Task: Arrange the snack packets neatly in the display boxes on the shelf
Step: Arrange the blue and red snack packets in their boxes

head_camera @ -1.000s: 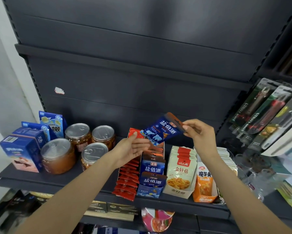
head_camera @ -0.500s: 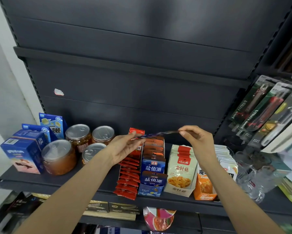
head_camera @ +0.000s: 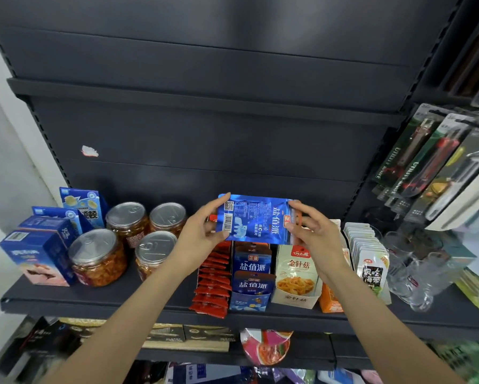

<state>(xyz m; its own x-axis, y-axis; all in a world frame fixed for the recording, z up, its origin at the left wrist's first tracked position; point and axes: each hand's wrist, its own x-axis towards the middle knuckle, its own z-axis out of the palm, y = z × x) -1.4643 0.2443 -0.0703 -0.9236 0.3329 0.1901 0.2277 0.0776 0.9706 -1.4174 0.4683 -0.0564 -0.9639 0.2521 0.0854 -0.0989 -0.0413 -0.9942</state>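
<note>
Both hands on one blue packet (head_camera: 253, 218), held sideways, back face with barcode toward camera. Left hand (head_camera: 201, 236): fingers pinching left edge, thumb on top corner. Right hand (head_camera: 314, 231): fingers pinching right edge. Packet raised above blue display box (head_camera: 249, 300), clear of the matching packets standing in it. Red packets (head_camera: 213, 284) in row just left of box; mushroom snack box (head_camera: 296, 278) just right. Sealed jars (head_camera: 99, 257) further left on dark shelf (head_camera: 94, 303).
</note>
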